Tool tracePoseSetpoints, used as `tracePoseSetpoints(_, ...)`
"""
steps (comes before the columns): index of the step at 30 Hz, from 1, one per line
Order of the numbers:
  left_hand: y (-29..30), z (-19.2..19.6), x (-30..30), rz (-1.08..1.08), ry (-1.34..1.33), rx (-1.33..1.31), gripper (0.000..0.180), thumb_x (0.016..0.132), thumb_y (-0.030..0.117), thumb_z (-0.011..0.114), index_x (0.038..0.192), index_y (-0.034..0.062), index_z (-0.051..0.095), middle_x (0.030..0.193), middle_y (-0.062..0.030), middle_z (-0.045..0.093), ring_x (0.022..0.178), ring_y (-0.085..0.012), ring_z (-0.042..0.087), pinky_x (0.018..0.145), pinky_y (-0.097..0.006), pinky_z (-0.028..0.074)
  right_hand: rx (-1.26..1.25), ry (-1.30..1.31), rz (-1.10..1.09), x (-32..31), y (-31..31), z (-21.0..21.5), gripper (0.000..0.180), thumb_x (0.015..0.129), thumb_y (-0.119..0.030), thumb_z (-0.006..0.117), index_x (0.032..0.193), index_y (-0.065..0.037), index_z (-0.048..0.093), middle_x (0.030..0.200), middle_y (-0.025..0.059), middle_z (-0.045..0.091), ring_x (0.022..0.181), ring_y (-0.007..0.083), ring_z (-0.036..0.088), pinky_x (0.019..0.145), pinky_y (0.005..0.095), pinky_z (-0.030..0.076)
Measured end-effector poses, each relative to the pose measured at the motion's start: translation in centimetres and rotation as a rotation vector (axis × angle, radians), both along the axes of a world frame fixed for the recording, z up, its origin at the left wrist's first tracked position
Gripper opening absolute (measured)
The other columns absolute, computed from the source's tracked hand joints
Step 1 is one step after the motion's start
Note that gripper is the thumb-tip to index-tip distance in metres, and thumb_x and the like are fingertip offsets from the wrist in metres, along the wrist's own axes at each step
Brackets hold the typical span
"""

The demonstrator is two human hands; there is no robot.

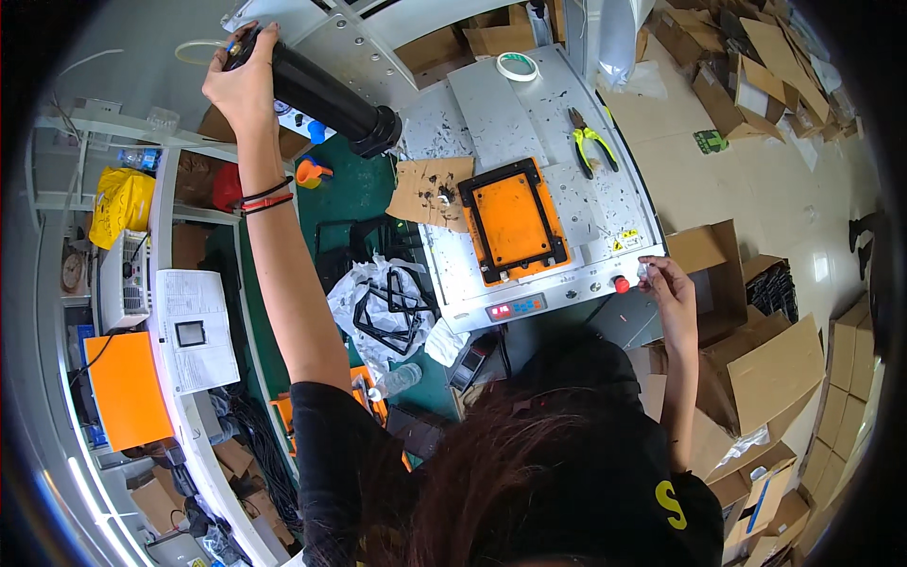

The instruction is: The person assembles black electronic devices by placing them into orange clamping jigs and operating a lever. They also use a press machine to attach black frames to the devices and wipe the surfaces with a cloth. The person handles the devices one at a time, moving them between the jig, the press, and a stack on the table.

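Observation:
My left hand (244,85) is raised at the upper left, its fingers wrapped round the end cap of a long black cylinder (326,99). A thin clear tube (194,51) runs from a fitting beside those fingers. Near the front right corner of the white machine (567,274), my right hand (673,291) pinches a small whitish scrap, too small to name, just right of a red push button (621,283). An orange fixture plate (515,222) carrying a black rectangular frame (480,227) lies on the machine's top, between my hands.
Green-handled pliers (592,146) and a tape roll (517,66) lie on the machine. A stained cardboard piece (430,194) sits left of the plate. Black frames (392,307) rest on a plastic bag below left. Open cartons (756,378) stand at the right; a shelf (203,425) lines the left.

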State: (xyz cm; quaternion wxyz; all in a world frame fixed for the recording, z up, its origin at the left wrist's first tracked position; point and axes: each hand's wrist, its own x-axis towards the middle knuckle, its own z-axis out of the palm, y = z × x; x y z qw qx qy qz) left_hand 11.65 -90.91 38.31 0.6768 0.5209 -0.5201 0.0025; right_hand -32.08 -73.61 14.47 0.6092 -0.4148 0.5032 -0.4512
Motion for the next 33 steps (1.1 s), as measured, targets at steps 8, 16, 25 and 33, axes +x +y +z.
tracePoseSetpoints(8, 1.1, 0.2, 2.2, -0.475, 0.191, 0.137, 0.039, 0.08, 0.007, 0.07, 0.114, -0.0039, 0.055, 0.106, -0.0117, 0.059, 0.095, -0.0167, 0.059, 0.081, -0.027, 0.048, -0.01, 0.039, -0.03, -0.1, -0.2, 0.1, 0.018, 0.093, -0.009, 0.049, 0.103, 0.001, 0.06, 0.088, 0.0025, 0.059, 0.077, 0.0079, 0.055, 0.072, 0.0224, 0.044)
tracePoseSetpoints(16, 1.1, -5.9, -1.0, 0.074, -0.106, -0.059, 0.082, 0.072, 0.014, 0.079, 0.126, -0.0068, 0.021, 0.118, -0.0203, 0.046, 0.103, -0.0206, 0.052, 0.089, -0.031, 0.046, -0.067, 0.063, -0.045, -0.4, 0.5, 0.0, 0.018, 0.094, -0.01, 0.049, 0.103, 0.001, 0.061, 0.088, 0.0026, 0.061, 0.078, 0.0075, 0.055, 0.072, 0.0222, 0.045)
tracePoseSetpoints(25, -1.1, -7.7, -1.8, 0.322, 0.011, -0.036, 0.067, 0.065, 0.015, 0.076, 0.113, -0.0124, 0.04, 0.1, -0.0214, 0.056, 0.086, -0.0317, 0.059, 0.082, -0.04, 0.047, -0.005, 0.041, 0.057, 1.7, 0.5, -0.5, 0.017, 0.094, -0.01, 0.048, 0.101, -0.001, 0.061, 0.085, 0.0018, 0.06, 0.077, 0.0078, 0.055, 0.073, 0.023, 0.046)
tracePoseSetpoints(33, -0.9, -7.9, -1.0, 0.246, -0.053, -0.056, 0.067, 0.067, 0.01, 0.078, 0.117, -0.0118, 0.039, 0.105, -0.0188, 0.056, 0.09, -0.0232, 0.057, 0.084, -0.034, 0.046, 0.033, 0.003, 0.094, 2.8, 1.8, -0.8, 0.017, 0.093, -0.009, 0.05, 0.102, 0.0, 0.061, 0.083, 0.0034, 0.061, 0.078, 0.0096, 0.058, 0.075, 0.0242, 0.047)
